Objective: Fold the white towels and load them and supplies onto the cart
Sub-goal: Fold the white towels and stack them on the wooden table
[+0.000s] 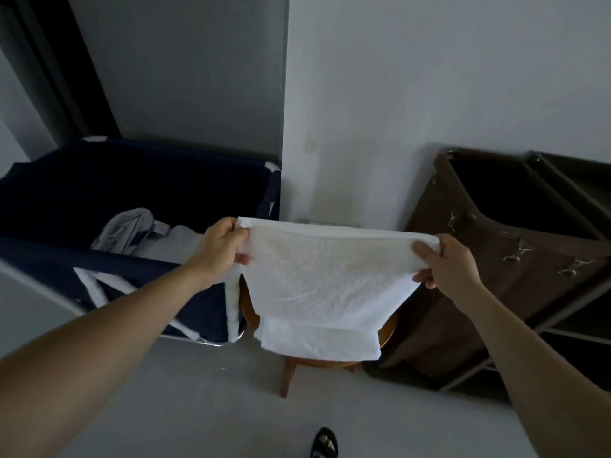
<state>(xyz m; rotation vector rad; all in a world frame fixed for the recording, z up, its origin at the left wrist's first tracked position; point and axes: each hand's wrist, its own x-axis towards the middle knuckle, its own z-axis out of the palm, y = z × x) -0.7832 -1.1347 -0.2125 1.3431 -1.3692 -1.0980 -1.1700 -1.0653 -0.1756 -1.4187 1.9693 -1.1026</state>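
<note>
Left hand and right hand each pinch a top corner of the white towel — stretched wide. It hangs before a wooden stool, between navy hamper and brown cart.

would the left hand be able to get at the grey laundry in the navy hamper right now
Probably not yet: the left hand grips a corner of the white towel. The grey laundry lies uncovered in the navy fabric hamper just beside it, so after letting go the way looks free.
</note>
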